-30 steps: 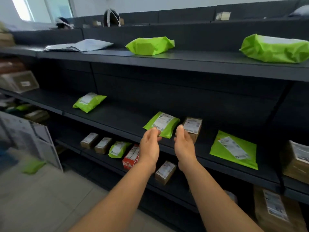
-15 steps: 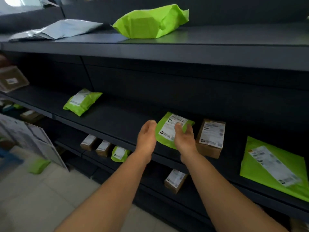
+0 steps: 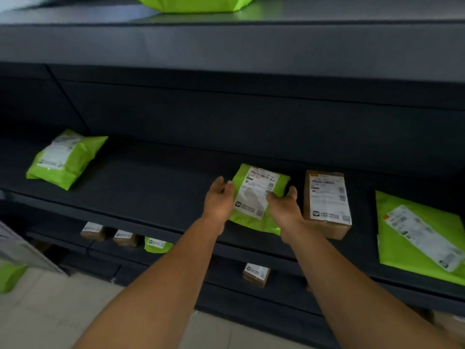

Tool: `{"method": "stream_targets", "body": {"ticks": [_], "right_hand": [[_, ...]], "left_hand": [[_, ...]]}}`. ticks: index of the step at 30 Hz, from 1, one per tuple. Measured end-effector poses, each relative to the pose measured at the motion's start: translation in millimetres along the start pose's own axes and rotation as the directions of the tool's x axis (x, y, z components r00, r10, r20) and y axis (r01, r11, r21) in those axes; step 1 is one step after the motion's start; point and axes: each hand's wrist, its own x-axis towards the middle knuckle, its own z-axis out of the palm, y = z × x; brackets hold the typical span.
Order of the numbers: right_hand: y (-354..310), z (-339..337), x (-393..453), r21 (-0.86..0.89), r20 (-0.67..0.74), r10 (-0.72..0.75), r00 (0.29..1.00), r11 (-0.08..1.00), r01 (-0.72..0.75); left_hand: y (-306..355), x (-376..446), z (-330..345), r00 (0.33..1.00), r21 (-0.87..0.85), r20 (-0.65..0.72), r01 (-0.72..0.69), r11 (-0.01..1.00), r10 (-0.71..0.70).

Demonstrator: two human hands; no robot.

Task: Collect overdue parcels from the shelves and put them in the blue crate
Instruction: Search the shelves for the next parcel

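A: Which surface carries the parcel in hand?

B: The middle shelf [image 3: 141,187], a dark deck running the full width of the view. On it, from left to right, lie a green pouch [image 3: 66,159], the green mailer [image 3: 256,195], a brown box [image 3: 325,200] and a flat green envelope [image 3: 417,235].

A: Where does the mailer lie relative to the two hands?

B: Between them, near the shelf's front edge. Its long axis runs front to back and tips slightly to the right at the far end, so its long sides face the palms. The label faces up.

A: State of the left hand [image 3: 218,197]?

B: Fingers straight, palm turned inward, just beside the mailer's left long edge. Whether the fingertips touch the film cannot be told; nothing is held.

A: And the right hand [image 3: 284,207]?

B: Also uncurled, palm inward. Its thumb overlaps the label's right margin and its fingers stand between the mailer and the box, which sits just beside it. The right hand appears the nearer to contact.

A: What does the next move turn on?

B: In judgement, on closing both palms across the short axis. The narrow space beside the box leaves the right fingers little room, so the box could be nudged.

A: The blue crate?

B: Not in view.
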Motion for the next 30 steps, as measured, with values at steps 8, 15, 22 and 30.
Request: {"method": "stream_targets", "body": {"ticks": [8, 15, 22, 30], "right_hand": [[2, 12, 12, 0.017, -0.123, -0.019, 0.992, 1.000, 0.021], [3, 18, 12, 0.000, -0.193, -0.087, 0.977, 0.996, 0.089], [-8, 19, 5, 0.013, -0.240, -0.163, 0.957, 0.985, 0.171], [-21, 18, 2, 0.017, -0.280, -0.229, 0.932, 0.970, 0.243]], "left_hand": [[-8, 28, -4, 0.991, 0.011, 0.133, -0.022, 1.000, 0.020], [-12, 33, -11, 0.993, -0.111, 0.111, -0.014, 0.994, 0.026], [-6, 32, -15, 0.995, -0.260, 0.057, -0.065, 0.963, 0.082], [3, 33, -16, 0.991, -0.327, 0.050, -0.099, 0.940, 0.122]]}}
